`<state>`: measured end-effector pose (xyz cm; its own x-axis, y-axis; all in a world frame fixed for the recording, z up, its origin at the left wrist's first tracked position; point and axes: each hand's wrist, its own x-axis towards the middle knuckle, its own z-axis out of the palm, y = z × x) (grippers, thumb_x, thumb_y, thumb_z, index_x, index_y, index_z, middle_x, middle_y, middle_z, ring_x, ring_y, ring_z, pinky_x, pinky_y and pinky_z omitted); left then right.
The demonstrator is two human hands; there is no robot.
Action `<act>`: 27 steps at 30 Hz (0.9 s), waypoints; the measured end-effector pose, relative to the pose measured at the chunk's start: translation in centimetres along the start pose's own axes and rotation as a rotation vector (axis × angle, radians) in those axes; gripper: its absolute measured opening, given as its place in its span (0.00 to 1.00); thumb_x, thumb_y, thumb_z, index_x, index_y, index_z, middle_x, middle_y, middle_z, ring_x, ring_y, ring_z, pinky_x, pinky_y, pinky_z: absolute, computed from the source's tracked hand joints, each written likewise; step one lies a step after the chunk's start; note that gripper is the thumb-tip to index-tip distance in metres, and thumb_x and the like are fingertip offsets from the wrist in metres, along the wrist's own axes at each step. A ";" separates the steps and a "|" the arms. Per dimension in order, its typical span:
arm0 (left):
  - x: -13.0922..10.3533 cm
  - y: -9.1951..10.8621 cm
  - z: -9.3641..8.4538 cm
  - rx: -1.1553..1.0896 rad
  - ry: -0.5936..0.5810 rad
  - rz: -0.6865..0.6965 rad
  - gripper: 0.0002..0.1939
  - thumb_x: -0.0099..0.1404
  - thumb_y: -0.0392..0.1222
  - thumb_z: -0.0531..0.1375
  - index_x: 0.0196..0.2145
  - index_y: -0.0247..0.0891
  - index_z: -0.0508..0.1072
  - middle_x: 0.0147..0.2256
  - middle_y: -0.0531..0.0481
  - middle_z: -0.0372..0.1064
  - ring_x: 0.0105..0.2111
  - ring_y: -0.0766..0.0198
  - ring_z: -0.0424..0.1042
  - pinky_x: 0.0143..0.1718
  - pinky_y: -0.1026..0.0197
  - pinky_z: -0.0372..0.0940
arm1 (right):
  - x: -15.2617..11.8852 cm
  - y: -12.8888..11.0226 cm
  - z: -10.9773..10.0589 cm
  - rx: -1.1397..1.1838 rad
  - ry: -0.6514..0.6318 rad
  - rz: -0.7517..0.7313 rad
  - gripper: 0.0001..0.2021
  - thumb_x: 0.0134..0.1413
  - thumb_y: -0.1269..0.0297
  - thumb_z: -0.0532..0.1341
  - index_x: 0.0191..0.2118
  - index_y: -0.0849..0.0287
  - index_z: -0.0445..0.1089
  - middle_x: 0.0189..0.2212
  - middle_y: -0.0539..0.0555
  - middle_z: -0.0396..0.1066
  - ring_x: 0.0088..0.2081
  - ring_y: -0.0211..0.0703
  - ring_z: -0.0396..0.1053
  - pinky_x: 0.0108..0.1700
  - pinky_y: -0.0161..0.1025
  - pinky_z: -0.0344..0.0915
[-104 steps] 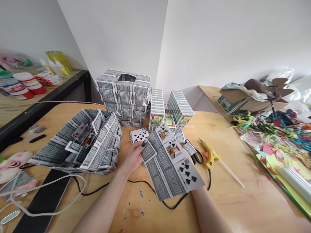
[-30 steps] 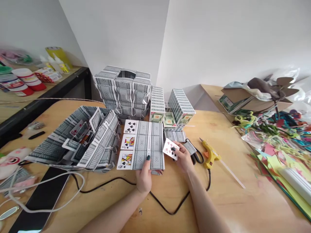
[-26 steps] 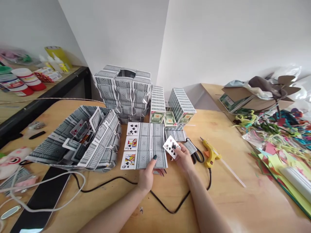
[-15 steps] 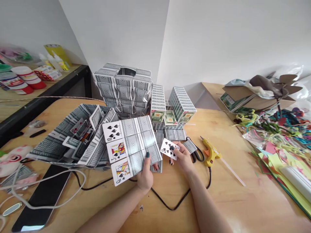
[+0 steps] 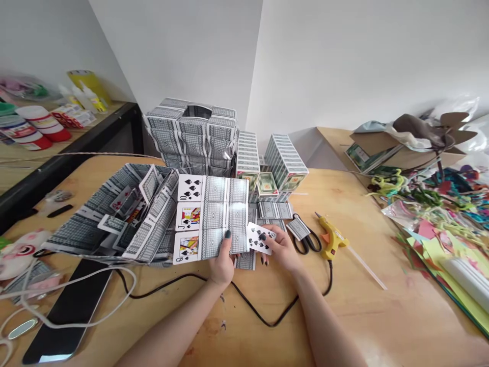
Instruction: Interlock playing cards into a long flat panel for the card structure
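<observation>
Left hand: the left hand grips the near edge of a card panel, thumb on top; the panel is a three-by-three sheet of joined playing cards, lifted off the worktop and tilted toward the camera.
Right hand: the right hand pinches a single card, a spade, face up, touching the panel's lower right corner.
Done so far: nine cards already sit joined in the panel; two larger card-built pieces stand behind, a folded open one at left and a box-like stack at the back.
Left to do: by my judgement the single card is not yet fixed to the panel; the glue gun lies untouched beside the scissors.
Spare stock: loose cards and card boxes lie just beyond the hands.
Change from half a second ago: the panel has levelled out and swung squarer to the camera; the single card has closed in from near the panel to touching its corner.
</observation>
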<state>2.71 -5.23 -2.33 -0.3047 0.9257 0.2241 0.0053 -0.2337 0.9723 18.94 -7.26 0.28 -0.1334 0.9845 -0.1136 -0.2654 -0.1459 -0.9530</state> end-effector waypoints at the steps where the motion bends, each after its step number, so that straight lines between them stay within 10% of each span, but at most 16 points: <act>1: 0.4 0.6 0.2 -0.012 0.028 -0.011 0.17 0.57 0.52 0.58 0.36 0.36 0.75 0.38 0.44 0.72 0.45 0.54 0.69 0.53 0.54 0.60 | -0.1 -0.1 0.1 -0.021 -0.014 0.006 0.14 0.53 0.56 0.58 0.40 0.59 0.60 0.19 0.48 0.70 0.14 0.35 0.64 0.14 0.30 0.60; 9: 1.3 0.8 0.1 -0.070 -0.091 -0.113 0.21 0.56 0.57 0.57 0.18 0.37 0.70 0.16 0.51 0.65 0.25 0.60 0.71 0.33 0.58 0.70 | -0.4 -0.8 0.3 -0.169 -0.005 0.037 0.15 0.53 0.52 0.56 0.37 0.59 0.59 0.13 0.43 0.63 0.10 0.26 0.51 0.11 0.24 0.47; 17: 2.1 0.2 -0.1 -0.085 0.017 0.000 0.22 0.54 0.57 0.59 0.35 0.35 0.75 0.38 0.44 0.72 0.48 0.54 0.66 0.56 0.54 0.55 | -0.4 -0.5 0.6 -0.216 0.011 0.101 0.16 0.51 0.50 0.57 0.37 0.58 0.60 0.15 0.41 0.58 0.11 0.26 0.53 0.11 0.23 0.49; 27: 2.6 0.7 0.0 -0.143 -0.121 -0.081 0.23 0.54 0.56 0.59 0.38 0.34 0.75 0.43 0.42 0.71 0.51 0.52 0.64 0.56 0.53 0.56 | -0.6 -0.9 0.5 -0.251 0.001 0.067 0.14 0.51 0.52 0.58 0.35 0.57 0.59 0.14 0.40 0.57 0.12 0.26 0.53 0.11 0.23 0.49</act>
<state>1.97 -3.02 -1.04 -0.1822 0.9701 0.1601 -0.1521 -0.1887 0.9702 18.81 -7.74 1.29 -0.1414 0.9735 -0.1795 -0.0110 -0.1829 -0.9831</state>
